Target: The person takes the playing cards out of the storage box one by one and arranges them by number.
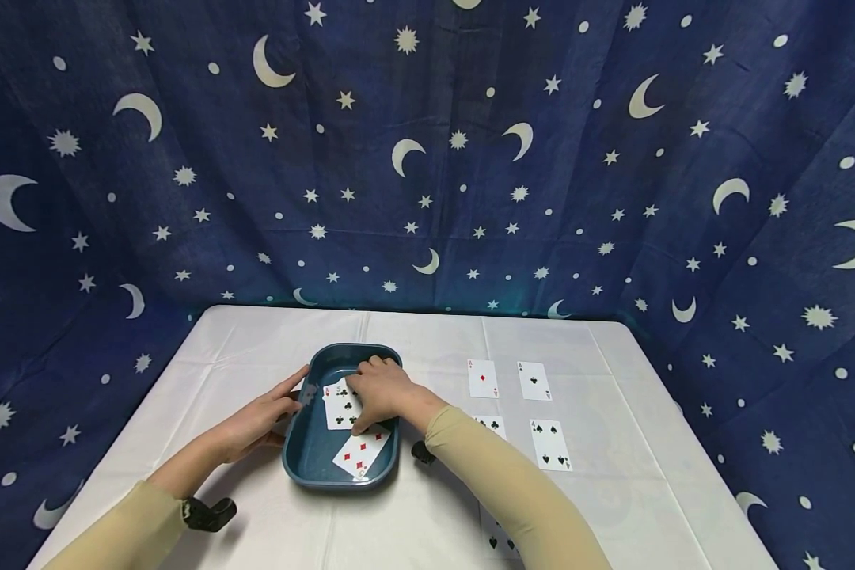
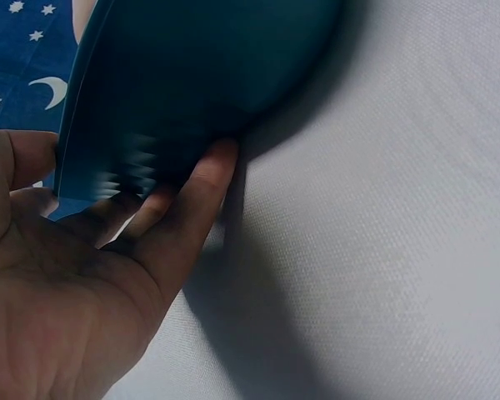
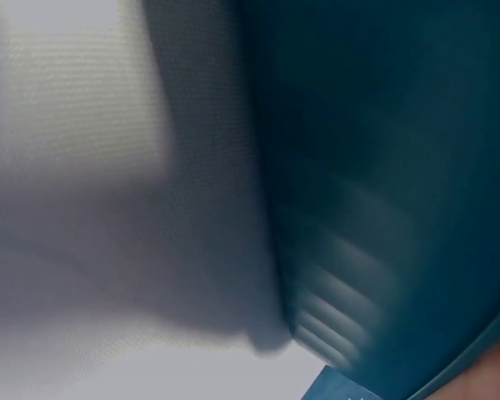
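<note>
A dark teal plastic tub [image 1: 301, 467] stands on the table, seen close from outside in both wrist views. My left hand [image 1: 260, 419] is at its left side, fingers against the outer wall and one fingertip at the rim. In the left wrist view the left fingers [image 2: 202, 192] reach up along the wall. My right hand [image 1: 385, 388] is inside the tub, holding a clubs playing card [image 1: 340, 410] with fingers at its top edge and thumb near its lower edge. A red ace's corner shows behind it. Below the thumb lies a diamonds card [image 1: 356, 455], tilted toward the tub's near wall.
Right of the tub, face up, lie an ace of diamonds [image 1: 482, 380], an ace of clubs [image 1: 534, 381] and a four of spades [image 1: 551, 446]. My right sleeve [image 1: 506, 483] partly covers another clubs card [image 1: 492, 423] and a spades card [image 1: 497, 542]. A blue patterned curtain [image 1: 427, 158] hangs behind the table.
</note>
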The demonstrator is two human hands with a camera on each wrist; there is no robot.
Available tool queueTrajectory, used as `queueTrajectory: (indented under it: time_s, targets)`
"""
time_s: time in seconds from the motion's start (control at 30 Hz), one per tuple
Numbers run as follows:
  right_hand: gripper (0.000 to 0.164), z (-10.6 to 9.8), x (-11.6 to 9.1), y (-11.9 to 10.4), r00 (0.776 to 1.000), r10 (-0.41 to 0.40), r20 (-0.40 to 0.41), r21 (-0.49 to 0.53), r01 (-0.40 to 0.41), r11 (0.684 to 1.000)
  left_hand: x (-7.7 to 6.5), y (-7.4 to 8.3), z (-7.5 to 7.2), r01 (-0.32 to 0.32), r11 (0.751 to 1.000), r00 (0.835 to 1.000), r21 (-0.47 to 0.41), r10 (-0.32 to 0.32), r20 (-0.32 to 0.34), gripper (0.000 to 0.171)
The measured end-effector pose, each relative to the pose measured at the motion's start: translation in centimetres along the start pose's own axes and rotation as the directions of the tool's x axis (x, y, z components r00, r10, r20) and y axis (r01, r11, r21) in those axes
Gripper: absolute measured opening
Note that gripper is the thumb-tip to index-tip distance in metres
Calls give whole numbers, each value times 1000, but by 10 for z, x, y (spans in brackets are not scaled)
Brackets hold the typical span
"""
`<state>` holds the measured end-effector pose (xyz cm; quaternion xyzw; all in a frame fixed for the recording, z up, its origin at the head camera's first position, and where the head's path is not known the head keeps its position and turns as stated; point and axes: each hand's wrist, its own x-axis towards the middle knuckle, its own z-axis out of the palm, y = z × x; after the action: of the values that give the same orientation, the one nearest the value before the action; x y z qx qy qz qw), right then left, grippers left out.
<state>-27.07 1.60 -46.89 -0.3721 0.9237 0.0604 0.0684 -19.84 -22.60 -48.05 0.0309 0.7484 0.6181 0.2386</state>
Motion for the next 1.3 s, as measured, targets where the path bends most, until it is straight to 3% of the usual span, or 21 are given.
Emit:
queueTrajectory:
  time_s: [0.5,0.93,1.3]
  targets:
    - [90,-11,-15,10,998,-39,-57,137,47,989,1,1,1,-3,1000,1000,8,3,7,71]
    - [92,-37,-52,28,986,-63,-157,154,87,984,1,-1,0,8,1000,1000,9,-8,-11,71]
    - [93,-43,-97,60,980,15,-197,220,30,975,1,-2,0,2,1000,1000,12,-2,-13,71]
